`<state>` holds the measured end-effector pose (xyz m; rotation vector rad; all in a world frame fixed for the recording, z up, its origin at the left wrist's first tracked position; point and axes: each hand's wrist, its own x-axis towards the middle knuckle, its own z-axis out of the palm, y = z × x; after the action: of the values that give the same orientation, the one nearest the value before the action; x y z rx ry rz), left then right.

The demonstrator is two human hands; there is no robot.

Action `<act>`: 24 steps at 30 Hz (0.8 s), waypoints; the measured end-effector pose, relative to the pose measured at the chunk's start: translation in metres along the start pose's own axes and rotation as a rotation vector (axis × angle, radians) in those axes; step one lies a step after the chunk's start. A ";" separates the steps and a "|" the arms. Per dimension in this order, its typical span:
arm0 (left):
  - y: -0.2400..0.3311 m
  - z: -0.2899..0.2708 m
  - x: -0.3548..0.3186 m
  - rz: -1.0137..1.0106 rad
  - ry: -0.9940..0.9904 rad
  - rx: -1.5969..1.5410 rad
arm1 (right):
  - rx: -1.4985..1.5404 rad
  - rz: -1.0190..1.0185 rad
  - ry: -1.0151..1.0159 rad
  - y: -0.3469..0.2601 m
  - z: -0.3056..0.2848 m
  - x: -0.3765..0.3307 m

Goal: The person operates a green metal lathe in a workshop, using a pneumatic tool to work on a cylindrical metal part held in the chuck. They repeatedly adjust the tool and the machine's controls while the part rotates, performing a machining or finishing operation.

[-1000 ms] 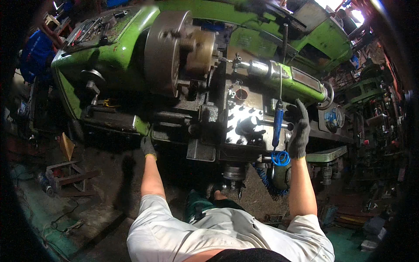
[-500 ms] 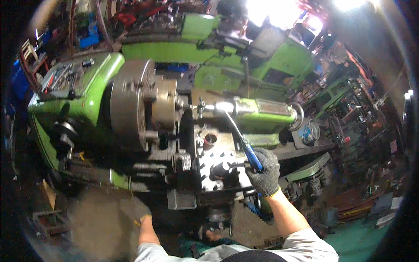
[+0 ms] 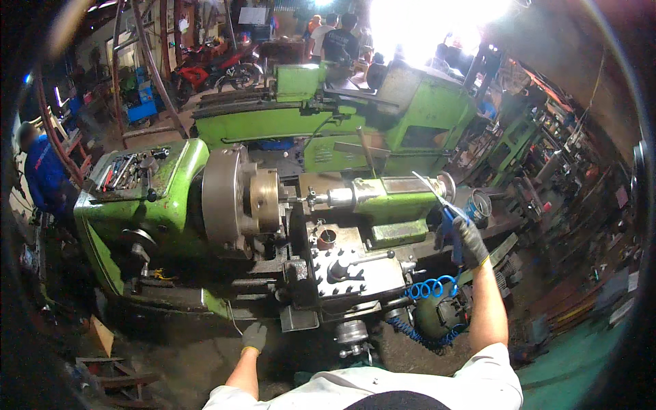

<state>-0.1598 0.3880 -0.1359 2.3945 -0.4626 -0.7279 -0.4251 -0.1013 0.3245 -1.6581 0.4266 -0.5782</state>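
At a green lathe (image 3: 174, 188), a person wearing grey work gloves holds a blue air gun (image 3: 451, 212) in the right hand (image 3: 471, 244), fingers closed round its body. The gun is right of and beyond the tool post (image 3: 338, 270), its thin nozzle pointing up and left across the end of the tailstock (image 3: 400, 195), and a coiled blue hose (image 3: 432, 287) hangs to the right of the tool post. The left hand (image 3: 254, 336) is low, left and in front of the tool post, by a thin rod or cable; whether it grips that cannot be told. The step in hand seems to be handling the air gun; whether air is blowing cannot be told. The next move probably calls for a firm grip and a hose kept off the tool post's lever. Well behind the tool post, a person's dark shirt (image 3: 340, 46) bears pale print, too small to read; no label on the lathe or air gun is legible.
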 end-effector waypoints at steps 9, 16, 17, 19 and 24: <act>0.299 -0.113 -0.066 0.849 0.604 -0.209 | -1.033 -0.273 -0.500 -0.012 -0.023 0.131; 0.398 -0.071 -0.028 1.124 0.413 0.029 | -0.702 -0.167 -0.857 0.078 0.044 0.234; 0.396 -0.062 -0.034 1.021 0.424 0.128 | -0.886 -0.402 -0.919 0.083 0.057 0.243; 0.401 -0.055 -0.033 0.938 0.469 0.198 | -1.003 -0.740 -0.906 0.104 0.067 0.265; 0.402 -0.049 -0.032 0.920 0.511 0.183 | -0.998 -0.612 -1.012 0.129 0.080 0.302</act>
<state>-0.2167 0.1164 0.1605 2.0597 -1.2933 0.3326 -0.1294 -0.2337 0.2289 -2.7863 -0.6838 0.1801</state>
